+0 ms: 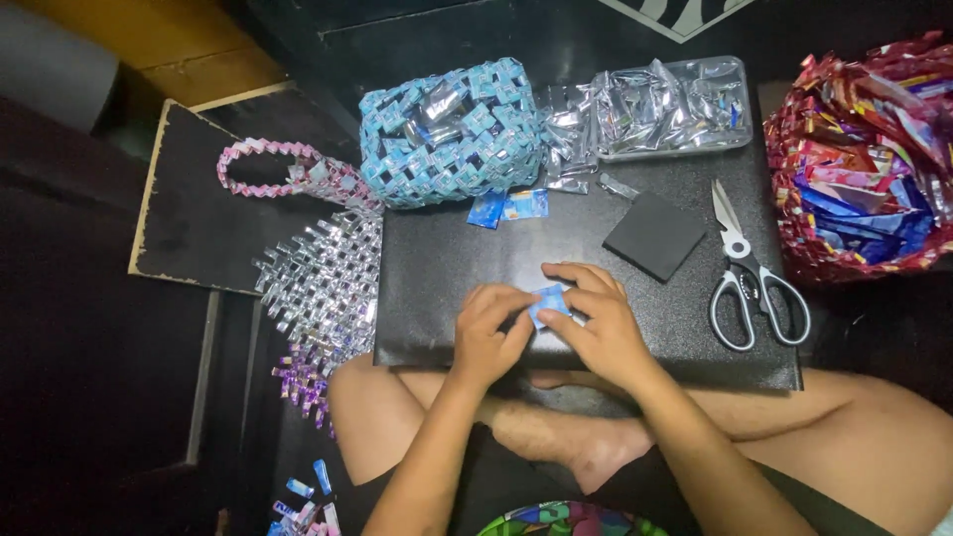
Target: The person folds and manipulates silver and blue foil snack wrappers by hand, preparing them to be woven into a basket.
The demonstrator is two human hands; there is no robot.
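The wrapper strip [549, 301], a small blue foil piece, sits pinched between both hands over the near middle of the black board [467, 268]. The left hand [488, 333] curls its fingers in on the strip's left edge; the right hand [596, 323] closes thumb and fingertips on its right edge, so both are shut on the one piece and press it flat against the board, which gives a hard surface for creasing. The board rests across the person's crossed legs, keeping the work close under the eyes.

Just right of the hands lies a flat black square [655, 235], matte and tilted like a diamond. Further right the scissors [752, 273] lie closed, steel blades pointing far, white and grey handles near, within reach of the right hand. Far from the hands, two loose blue scraps [508, 207] lie at the foot of a woven blue basket [447, 129], its wall built of folded glossy links in a zigzag texture. Right of it a clear plastic tray [730, 74] holds crinkled silver foil pieces. At the far right a red woven basket [864, 159] is heaped with red and blue wrappers. Left of the board hangs a silver woven panel [323, 283] with a pink chain handle [273, 164], spread over a dark slab.
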